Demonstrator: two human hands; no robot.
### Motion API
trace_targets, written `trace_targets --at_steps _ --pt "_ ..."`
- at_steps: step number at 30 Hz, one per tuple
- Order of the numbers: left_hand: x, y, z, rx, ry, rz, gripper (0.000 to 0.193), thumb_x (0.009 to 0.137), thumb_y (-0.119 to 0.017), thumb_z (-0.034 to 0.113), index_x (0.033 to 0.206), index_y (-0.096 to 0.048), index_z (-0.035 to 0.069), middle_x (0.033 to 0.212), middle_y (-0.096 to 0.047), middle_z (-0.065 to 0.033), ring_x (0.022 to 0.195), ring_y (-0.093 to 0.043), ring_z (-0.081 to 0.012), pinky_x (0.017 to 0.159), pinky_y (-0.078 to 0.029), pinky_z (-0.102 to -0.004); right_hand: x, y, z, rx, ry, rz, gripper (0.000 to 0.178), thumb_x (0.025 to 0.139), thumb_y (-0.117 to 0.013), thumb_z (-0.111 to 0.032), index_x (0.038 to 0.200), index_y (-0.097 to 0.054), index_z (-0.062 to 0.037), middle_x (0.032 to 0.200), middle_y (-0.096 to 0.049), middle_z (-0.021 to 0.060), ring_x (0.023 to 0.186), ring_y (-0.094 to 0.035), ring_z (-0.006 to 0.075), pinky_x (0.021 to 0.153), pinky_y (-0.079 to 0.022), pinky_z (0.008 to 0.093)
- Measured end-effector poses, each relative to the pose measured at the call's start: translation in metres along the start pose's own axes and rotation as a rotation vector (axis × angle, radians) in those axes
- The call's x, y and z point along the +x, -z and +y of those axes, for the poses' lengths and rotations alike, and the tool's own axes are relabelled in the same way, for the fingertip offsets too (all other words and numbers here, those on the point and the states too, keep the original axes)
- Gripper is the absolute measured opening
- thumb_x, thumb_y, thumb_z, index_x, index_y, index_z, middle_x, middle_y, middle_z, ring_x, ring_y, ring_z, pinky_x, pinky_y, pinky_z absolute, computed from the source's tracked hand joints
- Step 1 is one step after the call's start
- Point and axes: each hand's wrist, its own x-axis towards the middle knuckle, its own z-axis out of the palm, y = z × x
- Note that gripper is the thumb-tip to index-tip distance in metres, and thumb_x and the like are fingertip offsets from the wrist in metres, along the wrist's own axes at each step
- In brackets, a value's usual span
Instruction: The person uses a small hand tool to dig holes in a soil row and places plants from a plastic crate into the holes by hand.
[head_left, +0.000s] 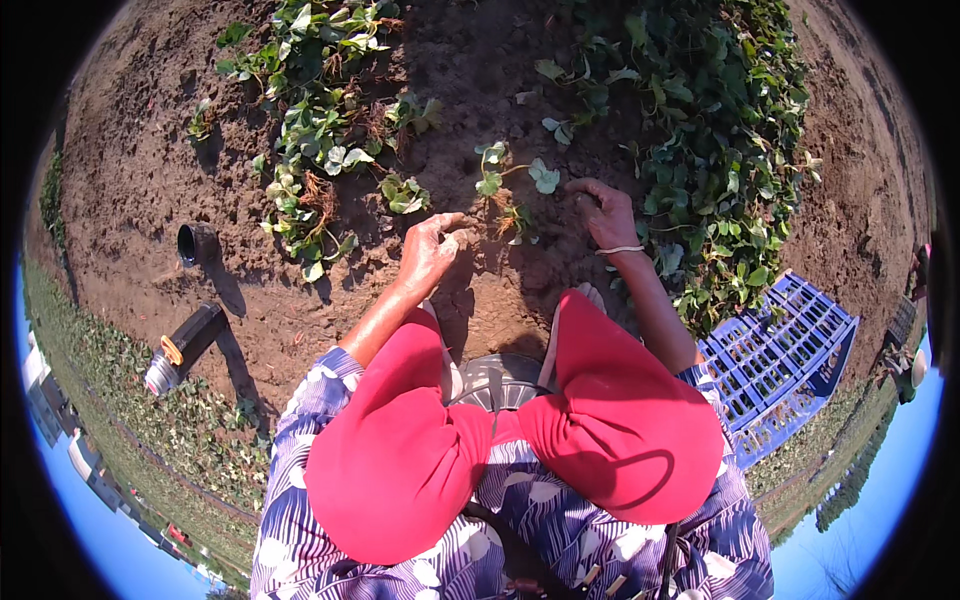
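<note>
A small leafy plant (498,190) with a few green leaves and brownish strands at its base stands in the brown soil between my hands. To its left is my left hand (432,250), close over the dirt, its index finger stretched toward the plant and its thumb apart. My right hand (605,216) hovers on the other side, with a light band at the wrist; its fingers are bent, with a gap between thumb and index. Neither hand visibly holds anything. A loose leafy plant (404,193) lies just beyond my left hand.
Leafy plants with reddish-brown roots lie in a heap (320,140) at left; a denser green pile (720,170) is at right. Beside it sits a blue plastic crate (785,345). A black bottle (187,345) and a dark cup (197,243) stand at left. My red-covered knees are below.
</note>
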Motion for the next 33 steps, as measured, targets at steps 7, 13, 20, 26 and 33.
trace_targets --at_steps 7,13,20,26,33 --pt "0.062 -0.018 -0.002 0.152 -0.121 0.045 0.033 0.08 -0.061 0.016 0.108 -0.063 -0.001 0.103 -0.066 -0.02 0.095 -0.065 -0.0275 0.083 -0.048 -0.0337 0.023 -0.036 -0.015 -0.263 0.095 -0.25 0.021 0.08 -0.061 -0.016 0.098 -0.068 -0.0079 0.092 -0.066 0.0135 0.087 -0.063 0.0322 0.076 -0.05 0.0374" --pt "0.072 -0.024 0.002 -0.095 -0.131 -0.077 0.022 0.081 -0.06 0.011 0.098 -0.067 -0.002 0.092 -0.064 -0.0139 0.083 -0.064 -0.0241 0.075 -0.048 -0.0326 0.036 -0.053 -0.007 -0.092 0.063 -0.279 0.02 0.08 -0.062 -0.017 0.095 -0.065 -0.0038 0.084 -0.064 0.0168 0.081 -0.062 0.0337 0.071 -0.048 0.0392" --pt "0.042 -0.032 0.033 -0.521 0.133 -0.18 0.026 0.088 -0.056 0.006 0.113 -0.063 0.0 0.094 -0.066 -0.0038 0.076 -0.059 -0.0078 0.065 -0.048 -0.0233 0.005 -0.053 -0.013 0.169 -0.132 -0.202 0.017 0.08 -0.064 -0.012 0.093 -0.066 -0.001 0.083 -0.065 0.0153 0.075 -0.064 0.0226 0.068 -0.048 0.0338" --pt "0.036 -0.034 0.042 -0.206 -0.154 -0.173 0.033 0.085 -0.058 0.007 0.118 -0.059 0.0 0.116 -0.062 -0.0136 0.101 -0.061 -0.0218 0.078 -0.051 -0.0292 -0.01 -0.037 -0.027 0.303 -0.195 -0.048 0.019 0.078 -0.065 -0.006 0.096 -0.067 -0.0022 0.089 -0.068 0.0117 0.08 -0.064 0.0186 0.072 -0.049 0.0305" --pt "0.042 -0.054 0.031 0.496 -0.513 -0.251 0.041 0.072 -0.062 0.004 0.112 -0.059 0.008 0.118 -0.052 -0.0186 0.097 -0.059 -0.0364 0.078 -0.051 -0.0421 0.013 0.023 0.007 0.178 -0.358 0.351 0.019 0.075 -0.067 -0.008 0.092 -0.067 -0.0012 0.08 -0.066 0.0103 0.071 -0.06 0.0151 0.067 -0.046 0.0273"
